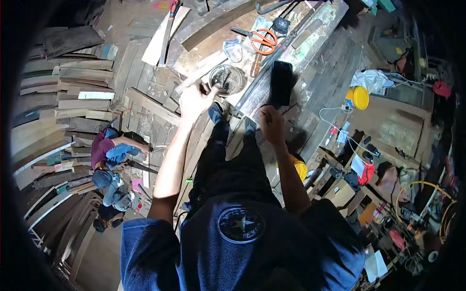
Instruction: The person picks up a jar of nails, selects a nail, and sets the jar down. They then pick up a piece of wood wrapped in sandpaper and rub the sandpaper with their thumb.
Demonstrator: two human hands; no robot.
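Note:
My left hand [195, 101] is at the near left corner of the workbench, its fingers bent beside the rim of a glass jar [233, 80] with small dark pieces inside. What its fingertips hold, if anything, is too small to make out. Just below a black phone [281, 83], my right hand [271, 123] is closed, and its fingertips are in shadow. Orange-handled scissors [262, 40] lie on the bench beyond the jar. Near them are a black tape measure [280, 25] and a small clear packet [233, 50].
A handsaw [170, 34] lies across the bench's left side, near a curved wooden piece [213, 24]. Stacked boards [82, 92] and several people [114, 150] are at the left. Yellow buckets [358, 98], cables and cluttered tools are at the right.

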